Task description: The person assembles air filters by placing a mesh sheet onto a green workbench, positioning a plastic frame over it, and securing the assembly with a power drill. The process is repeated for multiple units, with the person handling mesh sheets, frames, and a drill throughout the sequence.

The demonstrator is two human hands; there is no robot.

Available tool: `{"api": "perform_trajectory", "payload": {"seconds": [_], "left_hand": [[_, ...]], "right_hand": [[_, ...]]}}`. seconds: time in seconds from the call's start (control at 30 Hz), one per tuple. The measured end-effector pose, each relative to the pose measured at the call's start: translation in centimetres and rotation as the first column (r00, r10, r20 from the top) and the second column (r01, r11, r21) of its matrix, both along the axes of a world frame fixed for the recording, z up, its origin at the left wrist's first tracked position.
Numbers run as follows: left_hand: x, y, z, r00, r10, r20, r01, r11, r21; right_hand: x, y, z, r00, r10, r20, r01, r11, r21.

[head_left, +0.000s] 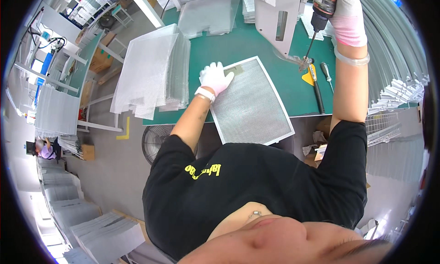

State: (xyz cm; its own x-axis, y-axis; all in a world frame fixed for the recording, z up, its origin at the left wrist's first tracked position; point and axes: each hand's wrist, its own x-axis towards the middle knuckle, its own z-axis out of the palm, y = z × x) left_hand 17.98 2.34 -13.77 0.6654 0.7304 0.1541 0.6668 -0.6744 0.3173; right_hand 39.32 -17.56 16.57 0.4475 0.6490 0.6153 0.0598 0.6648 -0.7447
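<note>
The green desk [256, 53] is covered by stacked wire-mesh sheets [153, 74] on its left. A framed rectangular mesh filter [252, 103] is pressed flat by the gloved left hand [216, 77]. A power screwdriver [322, 9] is gripped by the right hand [348, 14].

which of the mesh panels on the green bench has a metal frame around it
The framed mesh filter lying flat under the left hand, with a bright metal border on all sides. The stack of mesh sheets to its left is bare, frameless mesh.
</note>
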Motion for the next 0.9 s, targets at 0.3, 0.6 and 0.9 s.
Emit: {"api": "perform_trajectory", "payload": {"seconds": [0.3, 0.6, 0.9], "left_hand": [[5.2, -3.5, 10.1, 0.939, -0.308, 0.152, 0.269, 0.935, 0.231], [-1.7, -17.1, 12.3, 0.726, -0.592, 0.349, 0.480, 0.800, 0.360], [-3.0, -17.5, 12.8, 0.715, -0.612, 0.338, 0.529, 0.789, 0.311]], "right_hand": [[2.3, -1.4, 0.2, 0.993, -0.112, 0.040, 0.113, 0.994, -0.011], [-2.7, -2.6, -2.9, 0.954, 0.130, -0.269, -0.123, 0.991, 0.044], [-6.0, -4.1, -2.2, 0.914, 0.211, -0.347, -0.165, 0.974, 0.156]]}}
